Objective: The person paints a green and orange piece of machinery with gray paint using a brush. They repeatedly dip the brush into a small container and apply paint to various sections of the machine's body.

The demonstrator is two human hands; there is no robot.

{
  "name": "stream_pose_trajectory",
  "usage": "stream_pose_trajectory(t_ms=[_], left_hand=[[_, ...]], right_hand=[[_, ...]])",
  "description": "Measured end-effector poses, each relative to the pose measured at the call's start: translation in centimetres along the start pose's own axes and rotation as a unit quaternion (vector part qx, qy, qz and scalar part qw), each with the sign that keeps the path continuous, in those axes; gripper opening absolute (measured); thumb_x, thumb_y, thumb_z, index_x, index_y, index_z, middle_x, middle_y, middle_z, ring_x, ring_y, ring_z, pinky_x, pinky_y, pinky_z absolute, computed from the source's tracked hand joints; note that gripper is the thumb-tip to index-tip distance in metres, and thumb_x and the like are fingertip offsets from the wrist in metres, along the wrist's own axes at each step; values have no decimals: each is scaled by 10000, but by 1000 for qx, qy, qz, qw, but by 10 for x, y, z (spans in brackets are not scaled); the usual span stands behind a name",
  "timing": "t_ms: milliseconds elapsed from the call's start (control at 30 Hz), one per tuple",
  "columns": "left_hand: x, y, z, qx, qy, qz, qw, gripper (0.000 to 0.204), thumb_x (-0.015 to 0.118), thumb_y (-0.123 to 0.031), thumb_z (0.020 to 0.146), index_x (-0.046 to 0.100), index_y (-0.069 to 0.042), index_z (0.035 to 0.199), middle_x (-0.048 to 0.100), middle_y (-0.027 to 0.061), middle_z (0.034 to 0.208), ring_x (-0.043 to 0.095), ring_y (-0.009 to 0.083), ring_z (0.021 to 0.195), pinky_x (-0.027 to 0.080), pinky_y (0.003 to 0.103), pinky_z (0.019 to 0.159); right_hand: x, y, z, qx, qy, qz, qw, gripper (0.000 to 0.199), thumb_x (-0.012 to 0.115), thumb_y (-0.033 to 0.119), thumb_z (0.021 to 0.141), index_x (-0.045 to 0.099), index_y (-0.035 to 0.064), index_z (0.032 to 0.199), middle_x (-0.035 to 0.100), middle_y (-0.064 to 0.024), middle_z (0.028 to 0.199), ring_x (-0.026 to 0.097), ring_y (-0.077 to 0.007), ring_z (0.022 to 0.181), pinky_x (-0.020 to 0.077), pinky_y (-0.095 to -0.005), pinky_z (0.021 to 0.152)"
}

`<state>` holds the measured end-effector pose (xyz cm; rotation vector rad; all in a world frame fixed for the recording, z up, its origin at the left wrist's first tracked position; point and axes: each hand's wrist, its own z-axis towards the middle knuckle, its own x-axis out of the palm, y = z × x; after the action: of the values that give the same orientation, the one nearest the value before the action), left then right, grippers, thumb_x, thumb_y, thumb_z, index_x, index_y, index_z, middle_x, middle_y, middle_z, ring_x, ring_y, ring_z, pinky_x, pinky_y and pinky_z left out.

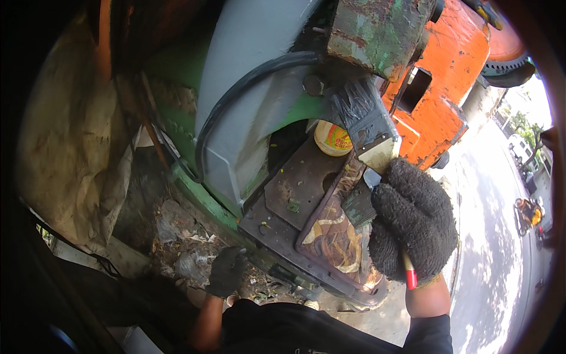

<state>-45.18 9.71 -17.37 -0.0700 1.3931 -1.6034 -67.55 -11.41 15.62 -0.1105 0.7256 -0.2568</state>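
My right hand (415, 224), in a dark knitted glove, closes round a slim tool with a light wooden handle and a red end (411, 277). A pale, flat tip (372, 178) shows beyond its fingers, just below a cream-coloured plate (380, 154); I cannot make out whether it is a brush or a blade. Above that plate is a grey block covered with dark tape-like sheeting (359, 109). My left hand (227, 271), also gloved, hangs low beside the machine's green edge. Its fingers are too dark to read.
A curved grey panel (236, 76) and orange bodywork (436, 88) belong to the machine. On its dark deck (295, 189) sit a white tub (333, 138) and a brown patterned cloth (336, 236). Litter (188, 259) covers the ground at left. A motorcycle rider (530, 213) is on the road.
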Motion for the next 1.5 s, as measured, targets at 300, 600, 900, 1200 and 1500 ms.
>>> stream_pose_trajectory(t_ms=[300, 600, 900, 1200, 1500], left_hand=[[3, -4, -9, -21, 11, 3, 1000, 264, 640, -56, 908, 641, -7, 1168, 667, 164, 1097, 667, 313, 1033, 526, 386, 897], [-1, -10, -18, -23, 6, 12, 1000, 257, 638, -41, 901, 641, -9, 1156, 667, 161, 1101, 668, 306, 1020, 525, 391, 896], [9, -9, -20, -35, -8, 16, 999, 264, 657, -48, 900, 645, -23, 1163, 670, 156, 1088, 668, 308, 1010, 527, 386, 893], [13, -13, -22, -38, 1, 1, 999, 291, 658, -39, 879, 641, -21, 1169, 667, 162, 1096, 664, 308, 1015, 527, 392, 894], [14, -13, -14, -14, 11, 7, 1000, 282, 666, -48, 876, 648, -30, 1156, 667, 158, 1089, 664, 323, 1018, 530, 397, 887]], right_hand=[[11, 3, 0, 12, 92, 54, 994, 438, 618, 165, 853, 635, 127, 1289, 632, -81, 1279, 596, -299, 1206, 496, -422, 986], [10, -2, 3, 6, 91, 52, 994, 388, 772, 42, 694, 737, 78, 1078, 682, -179, 1188, 667, -390, 1093, 534, -457, 939], [-2, -9, 7, -4, 16, 33, 999, 367, 744, 30, 702, 752, 105, 1061, 709, -149, 1141, 687, -360, 1059, 555, -435, 895], [-12, -12, 12, 27, 33, 16, 999, 289, 738, 40, 710, 765, 105, 990, 736, -130, 1082, 711, -335, 999, 567, -409, 862], [0, -18, 7, -4, 20, 79, 997, 324, 740, 73, 693, 764, 87, 1016, 725, -155, 1104, 706, -354, 1011, 566, -419, 862]])
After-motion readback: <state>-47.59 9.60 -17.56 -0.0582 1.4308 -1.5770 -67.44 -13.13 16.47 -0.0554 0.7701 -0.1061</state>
